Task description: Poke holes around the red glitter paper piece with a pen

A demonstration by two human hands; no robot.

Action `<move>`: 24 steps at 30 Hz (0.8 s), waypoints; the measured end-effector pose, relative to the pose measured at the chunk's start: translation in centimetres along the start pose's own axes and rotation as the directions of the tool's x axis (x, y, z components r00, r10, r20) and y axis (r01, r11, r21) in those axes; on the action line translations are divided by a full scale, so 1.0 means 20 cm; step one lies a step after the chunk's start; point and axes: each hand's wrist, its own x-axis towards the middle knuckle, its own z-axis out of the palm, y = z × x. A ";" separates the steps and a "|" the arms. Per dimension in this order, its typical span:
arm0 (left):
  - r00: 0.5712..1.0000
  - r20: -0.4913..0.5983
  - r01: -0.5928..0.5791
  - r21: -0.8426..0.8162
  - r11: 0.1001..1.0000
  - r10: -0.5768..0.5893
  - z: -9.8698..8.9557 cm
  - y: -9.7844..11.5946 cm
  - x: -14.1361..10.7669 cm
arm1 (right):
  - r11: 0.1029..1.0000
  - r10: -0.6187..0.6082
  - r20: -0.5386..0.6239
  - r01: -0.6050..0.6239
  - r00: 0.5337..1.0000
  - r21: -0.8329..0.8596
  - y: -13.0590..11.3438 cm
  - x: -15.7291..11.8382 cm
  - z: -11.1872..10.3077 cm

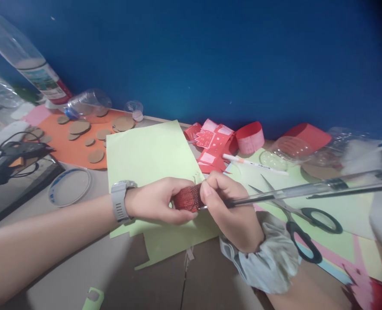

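Note:
My left hand, with a grey watch on its wrist, is closed round a small red piece covered in black crosshatching. My right hand is closed on a long clear pen, which slants out to the right. Its tip end meets the lower right edge of the red piece, and my right thumb presses near that edge. Both hands are above light green paper sheets. Black-handled scissors lie half open to the right, partly behind the pen. Fingers hide part of the red piece.
Red paper cutouts and a white marker lie behind my hands. Cardboard discs rest on orange paper at the left. A tall plastic bottle leans there. A tape roll lies nearer. A blue wall bounds the back.

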 end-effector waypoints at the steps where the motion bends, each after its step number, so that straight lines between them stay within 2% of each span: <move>1: 1.000 -0.002 -0.002 -0.003 1.000 0.002 0.00 0.00 0.00 | 1.000 0.003 -0.003 -0.003 1.000 -0.001 0.00 0.00 0.00; 24: 1.000 0.002 0.001 -0.023 1.000 -0.001 0.00 0.01 0.00 | 1.000 -0.012 0.007 0.012 1.000 0.002 0.00 0.00 0.00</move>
